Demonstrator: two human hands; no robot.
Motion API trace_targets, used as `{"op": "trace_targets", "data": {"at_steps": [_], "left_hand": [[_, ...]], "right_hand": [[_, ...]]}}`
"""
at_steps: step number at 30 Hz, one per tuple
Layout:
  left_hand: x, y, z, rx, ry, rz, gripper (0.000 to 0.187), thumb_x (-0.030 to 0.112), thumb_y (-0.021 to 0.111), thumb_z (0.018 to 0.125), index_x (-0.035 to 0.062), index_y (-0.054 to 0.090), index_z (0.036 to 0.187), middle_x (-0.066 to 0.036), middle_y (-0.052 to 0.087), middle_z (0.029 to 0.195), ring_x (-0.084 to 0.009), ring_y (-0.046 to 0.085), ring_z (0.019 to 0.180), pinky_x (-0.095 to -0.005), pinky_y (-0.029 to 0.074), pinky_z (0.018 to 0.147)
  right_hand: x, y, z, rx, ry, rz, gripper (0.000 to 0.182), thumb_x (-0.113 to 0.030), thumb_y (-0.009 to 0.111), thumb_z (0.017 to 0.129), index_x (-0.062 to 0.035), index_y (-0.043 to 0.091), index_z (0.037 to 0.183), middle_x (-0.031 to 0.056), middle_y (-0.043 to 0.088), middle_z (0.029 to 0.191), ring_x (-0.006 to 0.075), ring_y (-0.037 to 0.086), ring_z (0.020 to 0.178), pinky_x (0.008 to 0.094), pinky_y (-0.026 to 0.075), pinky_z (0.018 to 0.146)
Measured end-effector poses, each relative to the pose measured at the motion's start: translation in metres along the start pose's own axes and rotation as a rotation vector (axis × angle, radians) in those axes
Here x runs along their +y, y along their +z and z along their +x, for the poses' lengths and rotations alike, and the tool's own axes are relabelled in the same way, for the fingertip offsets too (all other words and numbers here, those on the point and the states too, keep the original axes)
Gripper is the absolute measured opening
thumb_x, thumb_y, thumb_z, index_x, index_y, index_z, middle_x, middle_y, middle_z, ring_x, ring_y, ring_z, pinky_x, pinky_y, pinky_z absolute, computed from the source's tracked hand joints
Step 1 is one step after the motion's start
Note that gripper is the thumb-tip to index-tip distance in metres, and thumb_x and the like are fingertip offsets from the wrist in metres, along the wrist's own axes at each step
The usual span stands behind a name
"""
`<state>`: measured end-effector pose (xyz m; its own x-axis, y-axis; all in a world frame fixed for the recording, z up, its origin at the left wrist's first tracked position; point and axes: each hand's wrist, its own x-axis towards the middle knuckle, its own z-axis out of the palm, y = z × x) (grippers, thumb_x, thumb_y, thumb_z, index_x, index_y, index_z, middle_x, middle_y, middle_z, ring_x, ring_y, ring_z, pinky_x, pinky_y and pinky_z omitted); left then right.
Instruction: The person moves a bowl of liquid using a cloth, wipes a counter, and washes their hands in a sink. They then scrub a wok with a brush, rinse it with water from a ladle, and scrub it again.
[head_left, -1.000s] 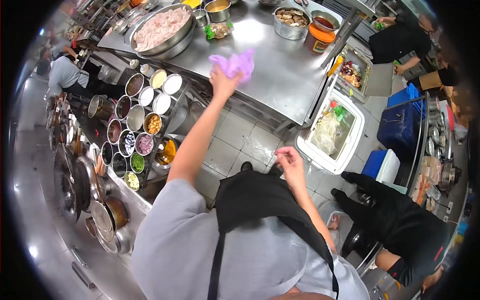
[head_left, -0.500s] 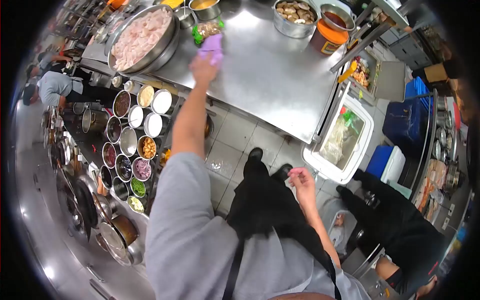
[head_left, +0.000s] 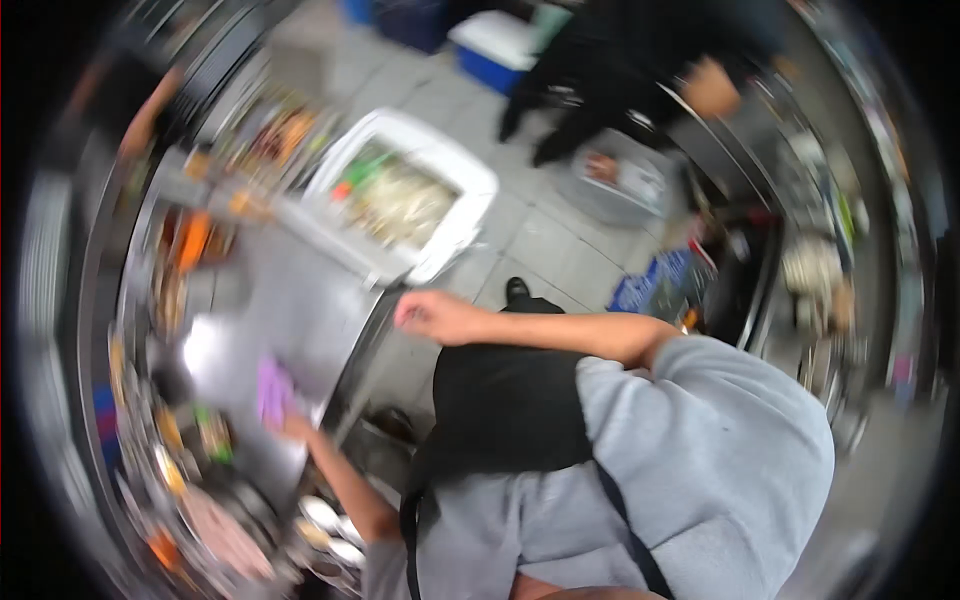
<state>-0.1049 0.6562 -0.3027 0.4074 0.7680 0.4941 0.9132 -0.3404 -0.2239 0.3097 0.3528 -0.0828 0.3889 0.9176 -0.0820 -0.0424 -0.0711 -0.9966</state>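
Observation:
On the steel table [head_left: 325, 310], my left hand [head_left: 292, 425] is closed on a purple cloth [head_left: 272, 392] that lies against the metal surface. A small bag with green ends [head_left: 213, 435] rests farther left on the same table. My right hand [head_left: 432, 316] hangs in front of my black apron, near the table's edge and just below the white cooler [head_left: 470, 215]. Its fingers look bent, but motion blur hides whether they are closed. Nothing can be made out in it.
The open cooler holds bagged food. Beyond it stand a blue and white cooler [head_left: 490, 55] and a person in black [head_left: 620, 60] beside a grey tub [head_left: 620, 195]. At the lower left are a large pan of pale meat [head_left: 225, 530] and several round containers [head_left: 345, 552].
The whole view has turned, so the table now lies to the left and the cooler above. My left hand still holds the purple cloth. My right hand now appears beside the table's edge.

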Motion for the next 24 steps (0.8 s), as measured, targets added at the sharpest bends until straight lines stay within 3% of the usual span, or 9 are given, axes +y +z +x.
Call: {"op": "trace_targets", "data": {"at_steps": [1,2,3,4,6,8,11,16,24], "left_hand": [[0.035,-0.095,0.052,-0.136,-0.326,-0.582,0.044,0.038,0.064,0.085,0.0117,0.064,0.12,-0.012,0.059,0.124,-0.0286,0.058,0.11,-0.0436,0.049,0.089],[0.038,-0.141,0.086,-0.1,-0.019,-0.438,0.041,0.035,0.064,0.084,0.0088,0.066,0.115,-0.012,0.06,0.122,-0.0292,0.063,0.1,-0.0426,0.053,0.079],[-0.018,-0.049,0.073,-0.191,-0.21,0.169,0.047,0.044,0.062,0.087,0.0055,0.064,0.114,-0.008,0.064,0.11,-0.0237,0.062,0.097,-0.0368,0.053,0.079],[-0.029,-0.053,0.086,-0.074,-0.204,-0.142,0.059,0.056,0.058,0.085,0.0152,0.058,0.128,-0.015,0.058,0.12,-0.0312,0.06,0.104,-0.0406,0.052,0.081],[0.072,-0.182,0.12,-0.606,-0.688,0.025,0.071,0.067,0.053,0.082,0.0257,0.046,0.139,-0.027,0.045,0.131,-0.0464,0.053,0.11,-0.0533,0.048,0.085],[0.107,-0.155,0.126,-0.09,-0.427,0.163,0.078,0.076,0.048,0.078,0.0328,0.038,0.142,-0.036,0.032,0.137,-0.0582,0.046,0.11,-0.0678,0.041,0.082],[0.247,-0.174,0.148,0.071,0.049,-0.672,0.063,0.047,0.059,0.091,0.0065,0.044,0.137,-0.026,0.048,0.129,-0.0398,0.052,0.113,-0.049,0.045,0.092],[0.557,-0.369,0.093,-0.589,0.316,-1.373,0.042,0.011,0.059,0.092,-0.0005,0.047,0.131,-0.016,0.057,0.121,-0.0245,0.059,0.099,-0.0352,0.048,0.086],[0.769,-0.506,0.017,-1.27,0.718,-1.69,0.036,0.015,0.058,0.095,-0.0013,0.05,0.126,-0.013,0.061,0.113,-0.0169,0.061,0.094,-0.0278,0.048,0.085]], "right_hand": [[-0.005,-0.013,-0.008,0.045,0.017,-0.011,0.011,-0.014,0.063,0.082,-0.0048,0.062,0.087,0.0054,0.065,0.081,0.016,0.062,0.077,0.031,0.05,0.071],[-0.011,-0.029,-0.015,0.094,0.07,-0.026,0.01,-0.014,0.062,0.082,-0.0051,0.062,0.086,0.0055,0.065,0.081,0.0167,0.063,0.077,0.0317,0.05,0.07],[-0.013,-0.046,-0.024,0.124,0.126,-0.028,0.009,-0.013,0.062,0.081,-0.0053,0.062,0.085,0.0055,0.065,0.08,0.0174,0.063,0.077,0.0325,0.05,0.07],[-0.011,-0.06,-0.032,0.202,0.124,-0.022,0.009,-0.013,0.062,0.081,-0.0053,0.062,0.085,0.0055,0.065,0.08,0.0174,0.063,0.077,0.0325,0.05,0.07],[-0.007,-0.096,-0.048,0.322,0.123,-0.064,0.008,-0.012,0.061,0.081,-0.0054,0.062,0.085,0.0056,0.065,0.08,0.0177,0.062,0.078,0.0333,0.049,0.07],[0.0,-0.135,-0.066,0.418,0.054,-0.034,0.009,-0.011,0.062,0.08,-0.0035,0.062,0.086,0.0068,0.064,0.08,0.018,0.061,0.077,0.0332,0.049,0.069],[0.006,-0.201,-0.099,0.477,0.099,0.012,0.012,-0.011,0.062,0.081,-0.0031,0.061,0.089,0.0065,0.064,0.081,0.0166,0.061,0.077,0.0329,0.049,0.068],[0.022,-0.319,-0.18,0.615,0.056,-0.052,0.017,-0.017,0.061,0.083,-0.0048,0.061,0.095,0.0048,0.064,0.081,0.0147,0.06,0.076,0.0307,0.049,0.067],[0.014,-0.48,-0.301,0.982,0.238,0.201,0.017,-0.019,0.057,0.089,-0.0034,0.061,0.095,0.0059,0.065,0.085,0.0141,0.061,0.076,0.0312,0.05,0.064]]}}
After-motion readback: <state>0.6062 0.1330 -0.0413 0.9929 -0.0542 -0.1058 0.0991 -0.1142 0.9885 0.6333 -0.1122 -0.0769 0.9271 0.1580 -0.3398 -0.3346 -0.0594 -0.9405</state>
